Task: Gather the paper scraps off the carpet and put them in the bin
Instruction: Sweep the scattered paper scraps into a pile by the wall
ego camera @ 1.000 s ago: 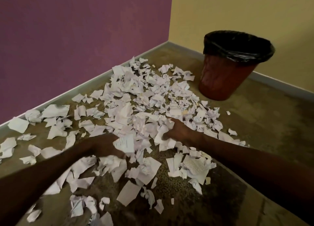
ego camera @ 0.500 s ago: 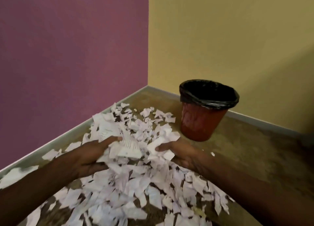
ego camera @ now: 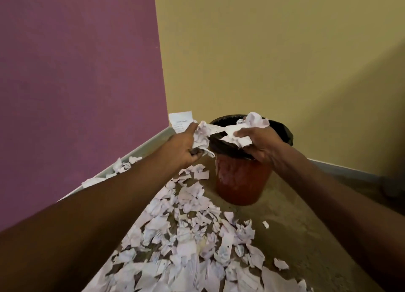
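A red bin (ego camera: 240,182) with a black liner stands in the room's corner. My left hand (ego camera: 185,148) grips a bunch of white paper scraps (ego camera: 201,135) just left of the bin's rim. Over the near rim, my right hand (ego camera: 259,143) holds another bunch of scraps (ego camera: 238,134), with a crumpled piece sticking up above the opening. Many torn white scraps (ego camera: 188,237) cover the brown carpet (ego camera: 291,232) in front of the bin. The bin's inside is hidden by my hands and the paper.
A purple wall (ego camera: 76,83) rises on the left and a yellow wall (ego camera: 274,50) on the right, meeting behind the bin. A few scraps (ego camera: 122,165) lie along the left skirting board. Bare carpet shows to the right of the bin.
Both hands have lifted their bunches of scraps off the carpet and carried them forward to the bin's rim. The view has tilted up.
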Demonstrator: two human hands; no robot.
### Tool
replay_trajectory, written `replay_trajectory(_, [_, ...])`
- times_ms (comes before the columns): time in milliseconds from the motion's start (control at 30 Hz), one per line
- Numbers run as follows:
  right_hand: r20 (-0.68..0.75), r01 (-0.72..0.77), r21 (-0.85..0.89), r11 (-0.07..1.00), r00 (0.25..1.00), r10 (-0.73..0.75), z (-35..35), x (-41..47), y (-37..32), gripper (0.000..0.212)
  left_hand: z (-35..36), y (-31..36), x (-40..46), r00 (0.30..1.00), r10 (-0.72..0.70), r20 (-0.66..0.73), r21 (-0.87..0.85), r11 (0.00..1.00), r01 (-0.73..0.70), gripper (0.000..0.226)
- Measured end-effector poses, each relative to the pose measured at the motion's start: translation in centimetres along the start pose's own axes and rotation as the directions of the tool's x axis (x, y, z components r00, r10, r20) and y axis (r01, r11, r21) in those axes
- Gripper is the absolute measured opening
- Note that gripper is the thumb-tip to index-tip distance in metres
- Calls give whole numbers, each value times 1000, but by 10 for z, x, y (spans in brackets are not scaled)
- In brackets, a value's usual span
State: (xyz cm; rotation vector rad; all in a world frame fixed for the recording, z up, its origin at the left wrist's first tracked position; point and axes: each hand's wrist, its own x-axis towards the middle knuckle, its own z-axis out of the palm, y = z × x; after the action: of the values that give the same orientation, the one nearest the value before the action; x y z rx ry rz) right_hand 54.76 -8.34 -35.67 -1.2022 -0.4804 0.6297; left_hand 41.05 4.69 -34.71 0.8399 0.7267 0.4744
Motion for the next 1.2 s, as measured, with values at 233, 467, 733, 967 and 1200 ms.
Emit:
replay_trajectory(233, [-107, 28, -70, 997, 994, -35, -39, 48, -11, 48, 76, -3, 38, 993, 80, -82, 224, 973, -59, 36])
replay_trajectory(467, [-217, -214, 143, 966, 946, 242, -53, 67, -15, 16, 121, 2, 47, 987, -27, 158, 425, 904, -43, 64])
replay_trajectory(733, [-238, -316, 143, 938, 909, 343, -62, 69, -20, 70, 117, 2, 53, 966, 83, 244, 200, 971, -134, 88])
replay_trajectory(967, [-180, -157, 101, 983, 968, 173, -38, 47, -11, 52, 55, -13, 47, 975, 142, 169, 127, 978, -164, 77])
replay_trajectory(1200, [-58, -91, -64, 994, 995, 87, 24, -28, 36, 27, -26, -48, -7, 966, 251, -55, 265, 937, -228, 32])
